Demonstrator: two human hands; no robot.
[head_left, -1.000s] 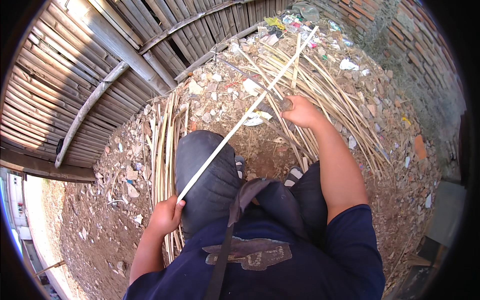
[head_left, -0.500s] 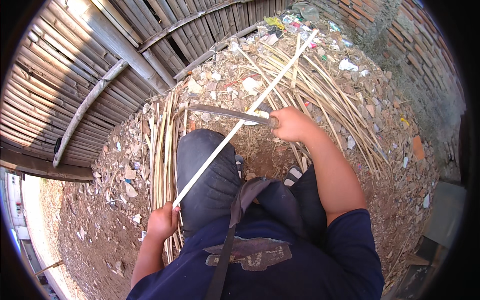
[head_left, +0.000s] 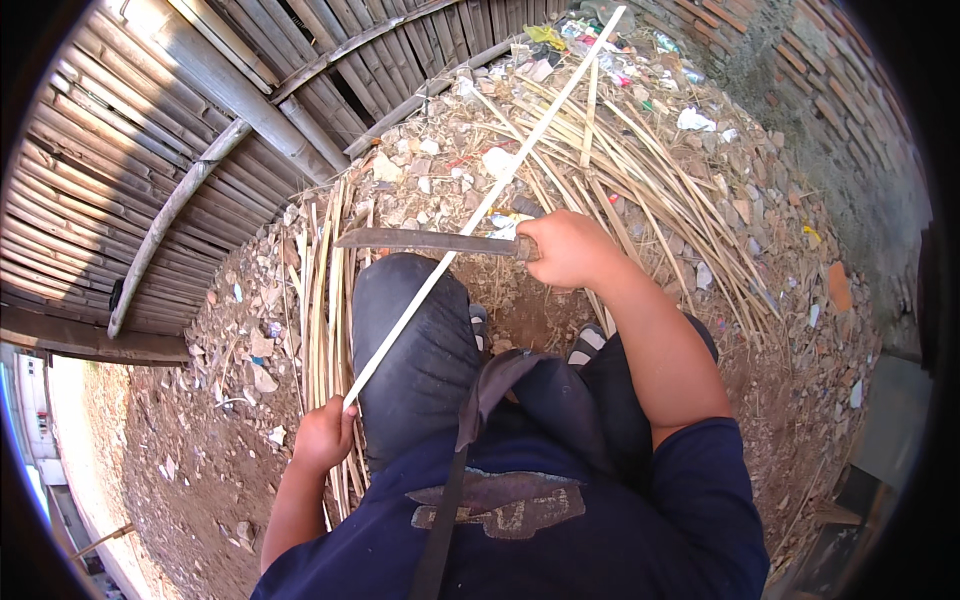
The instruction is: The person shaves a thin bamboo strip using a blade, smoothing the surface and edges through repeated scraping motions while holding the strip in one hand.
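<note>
My left hand (head_left: pixel 324 437) is closed round the near end of a long pale bamboo strip (head_left: pixel 541 128), left of my thigh. The strip slants over my knee, up and away to the right. My right hand (head_left: pixel 570 250) grips the short handle of a machete (head_left: pixel 425 240). Its dark, worn blade points left and crosses the strip just beyond my left knee, seemingly touching it. Beside my left leg lies a bundle of bamboo strips (head_left: pixel 318 310). A larger spread of strips (head_left: pixel 690 220) covers the ground ahead to the right.
A bamboo-slat wall (head_left: pixel 110 190) with poles stands at the left and far left. To the right rises a brick wall (head_left: pixel 810 90). Stones and litter, including a white plastic scrap (head_left: pixel 696 120), are scattered over the dirt ground (head_left: pixel 200 500).
The machete has come slightly nearer and left along the strip, its blade now more level. The strip's far end has swung up and farther away. My left hand has barely moved.
</note>
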